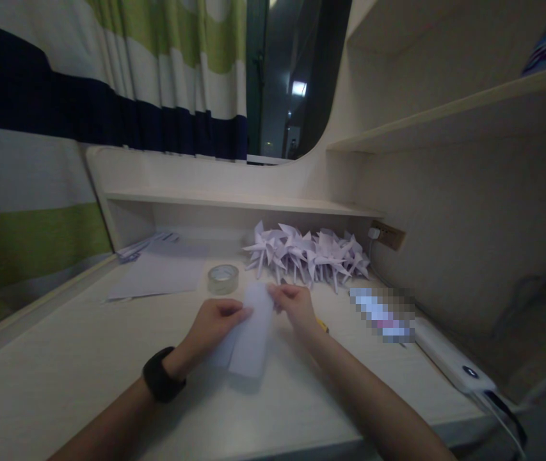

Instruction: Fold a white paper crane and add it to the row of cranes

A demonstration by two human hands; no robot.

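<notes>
Between my hands is a sheet of white paper, with one part folded over another and its long edges running away from me. My left hand, with a black band on the wrist, is closed on the paper's left side, thumb on top. My right hand pinches the far right corner of the sheet. Behind my left hand lies a roll of clear tape. A yellow object, partly hidden, shows beside my right wrist.
Several white paper pinwheels are heaped at the back of the desk. Paper sheets lie at the back left. On the right are a blurred-out lit device, a long white device with a cable, and a wall socket.
</notes>
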